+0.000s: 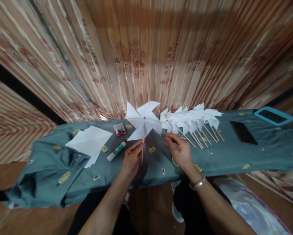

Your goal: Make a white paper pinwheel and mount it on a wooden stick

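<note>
Holding up a finished white paper pinwheel point(143, 121) by its wooden stick point(142, 150), left hand point(132, 159) pinching the stick between thumb and fingers just under the blades, pinwheel upright above the middle of the cloth-covered table point(234, 156). Right hand point(181, 150) hovering just right of the stick, fingers loosely curled and apart, gripping nothing, fingertips near the lower right blade but not clearly touching it. Looking like the checking step on a just-assembled pinwheel, pin head showing at the centre; judging next move as needing a light touch on a blade tip without bending the paper, or a steady carry over to the row, stick kept vertical. Lying to the right: row of finished pinwheels point(192, 122), sticks fanned toward the near edge. Lying to the left: stack of white paper sheets point(89, 142), glue stick point(116, 151), small red box of pins point(120, 130). Resting far right: black phone point(243, 132) and a second device in a blue case point(273, 116). Hard to make out: contents of the box, exact count of pinwheels in the overlapping row, whether the right fingertips meet paper. Cut off: both forearms at the bottom edge, plastic bag point(254, 209) on the floor at lower right. Hidden: the stick's upper end behind the blades.
</note>
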The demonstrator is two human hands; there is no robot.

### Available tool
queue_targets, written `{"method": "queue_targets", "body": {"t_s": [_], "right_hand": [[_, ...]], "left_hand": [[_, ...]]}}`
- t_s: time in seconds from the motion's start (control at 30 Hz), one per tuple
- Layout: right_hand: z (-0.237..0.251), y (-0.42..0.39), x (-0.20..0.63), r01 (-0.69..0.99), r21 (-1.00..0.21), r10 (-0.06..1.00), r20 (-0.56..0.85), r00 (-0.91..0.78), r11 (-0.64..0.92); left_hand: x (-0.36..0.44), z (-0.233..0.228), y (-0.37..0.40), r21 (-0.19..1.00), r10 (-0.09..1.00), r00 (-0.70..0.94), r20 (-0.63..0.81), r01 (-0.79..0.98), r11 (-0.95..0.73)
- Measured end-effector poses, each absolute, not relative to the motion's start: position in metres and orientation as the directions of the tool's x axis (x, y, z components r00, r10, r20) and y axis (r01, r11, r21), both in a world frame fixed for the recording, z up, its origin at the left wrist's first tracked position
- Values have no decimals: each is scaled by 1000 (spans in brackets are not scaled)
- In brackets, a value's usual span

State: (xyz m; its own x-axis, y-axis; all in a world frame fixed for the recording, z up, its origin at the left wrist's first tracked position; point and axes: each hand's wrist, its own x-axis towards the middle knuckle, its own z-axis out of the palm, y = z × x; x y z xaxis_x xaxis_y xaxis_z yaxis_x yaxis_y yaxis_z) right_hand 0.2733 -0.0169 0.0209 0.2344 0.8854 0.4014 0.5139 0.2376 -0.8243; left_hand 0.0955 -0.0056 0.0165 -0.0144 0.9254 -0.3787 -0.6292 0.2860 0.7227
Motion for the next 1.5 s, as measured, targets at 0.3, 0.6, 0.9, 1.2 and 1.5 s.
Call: {"method": "queue_targets", "body": {"t_s": [0.3, 0.6, 0.9, 1.2, 1.5], "right_hand": [[22, -25, 234, 431, -897, 989, 37, -140, 94], [19, -23, 234, 382, -924, 997, 4, -76, 33], [26, -25, 239, 465, -882, 995, 41, -91, 79], [31, -2, 300, 290, -942, 873, 278, 400, 166], [36, 11, 319, -110, -986, 943, 86, 321, 128]], "left_hand": [[110, 22, 5, 712, 946, 6, -325, -657, 249], [111, 19, 3, 741, 952, 38, -305, -618, 262], [113, 17, -3, 788, 947, -5, -321, -556, 264], [111, 10, -12, 837, 941, 30, -336, -450, 313], [104, 0, -26, 897, 912, 123, -392, -171, 409]]}}
